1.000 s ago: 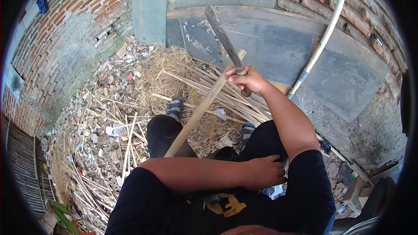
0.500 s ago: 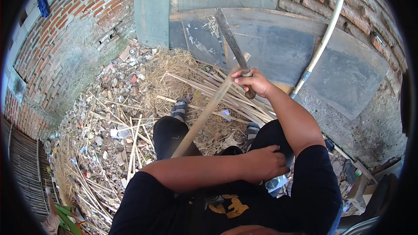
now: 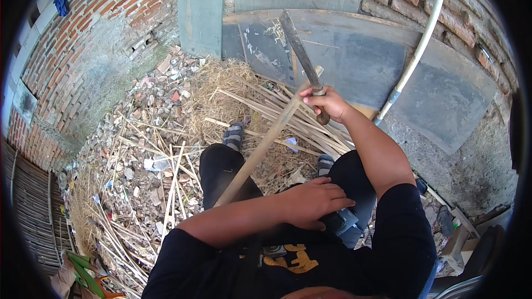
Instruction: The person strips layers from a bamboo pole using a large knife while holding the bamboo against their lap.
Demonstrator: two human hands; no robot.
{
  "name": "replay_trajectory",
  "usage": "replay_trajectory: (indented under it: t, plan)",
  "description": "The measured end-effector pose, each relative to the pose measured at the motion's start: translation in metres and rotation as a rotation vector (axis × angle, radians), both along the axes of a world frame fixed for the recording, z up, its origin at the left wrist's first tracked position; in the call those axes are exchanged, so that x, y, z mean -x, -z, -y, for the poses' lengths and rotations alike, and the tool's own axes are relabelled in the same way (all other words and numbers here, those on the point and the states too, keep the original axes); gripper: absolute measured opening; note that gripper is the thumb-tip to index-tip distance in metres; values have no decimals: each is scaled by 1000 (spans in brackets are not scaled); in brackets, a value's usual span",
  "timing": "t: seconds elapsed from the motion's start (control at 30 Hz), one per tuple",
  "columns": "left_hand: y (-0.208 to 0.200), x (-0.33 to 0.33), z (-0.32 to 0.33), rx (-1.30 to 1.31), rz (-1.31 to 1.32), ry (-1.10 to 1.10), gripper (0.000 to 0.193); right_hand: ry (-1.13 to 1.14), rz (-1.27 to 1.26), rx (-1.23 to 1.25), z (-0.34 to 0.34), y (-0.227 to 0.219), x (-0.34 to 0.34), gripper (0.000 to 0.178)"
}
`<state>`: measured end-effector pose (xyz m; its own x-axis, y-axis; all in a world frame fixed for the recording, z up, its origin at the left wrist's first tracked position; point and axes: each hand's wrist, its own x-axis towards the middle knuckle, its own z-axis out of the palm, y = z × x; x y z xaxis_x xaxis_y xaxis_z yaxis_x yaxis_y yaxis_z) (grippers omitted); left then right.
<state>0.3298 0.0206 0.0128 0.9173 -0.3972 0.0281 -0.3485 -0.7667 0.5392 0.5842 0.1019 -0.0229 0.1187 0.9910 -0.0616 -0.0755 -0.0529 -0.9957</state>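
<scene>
My right hand [image 3: 327,104] is closed round the wooden handle of a machete [image 3: 302,52], its long dark blade pointing up and away. A long pale bamboo strip [image 3: 260,147] slants from beside those fingers down to my left forearm; whether the right hand also grips it cannot be told. My left hand [image 3: 315,202] lies palm down across my lap, fingers stretched out and partly apart. Beside its fingertips is a dark grey boxy thing [image 3: 341,221], partly covered, its kind unclear.
Split bamboo strips [image 3: 277,113] lie in a pile beyond my feet, beside dry straw-like shavings [image 3: 219,86]. Rubble [image 3: 149,99] covers the ground to the left. Dark boards [image 3: 354,55] lean at the brick wall, and a pale pipe [image 3: 418,50] runs down at the right.
My left hand has moved left and up over my lap, its fingers unfolding, uncovering more of the grey boxy thing. My right hand keeps the machete in nearly the same pose.
</scene>
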Motion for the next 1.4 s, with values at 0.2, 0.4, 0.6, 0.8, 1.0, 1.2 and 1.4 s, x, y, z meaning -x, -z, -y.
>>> replay_trajectory:
  t: [0.2,0.4,0.6,0.8,1.0,1.2,1.4]
  plan:
    - [4,13,7,-10,125,-57,84,-5,15,-4,4,-3,-6,31]
    - [-19,60,-25,-18,376,-461,61,-20,104,-8,10,-9,-9,30]
    - [22,170,-25,-291,419,-1173,72,-3,176,-1,15,-17,-9,30]
    - [85,267,24,-178,-55,-1558,71,-37,154,-54,9,-21,0,28]
    - [103,270,26,-142,-52,-1723,43,58,257,-84,9,-28,11,28]
    - [97,271,11,196,-107,-1638,50,228,849,-83,15,-35,-4,42]
    - [86,272,6,382,-166,-1562,49,-93,951,-69,24,-29,18,43]
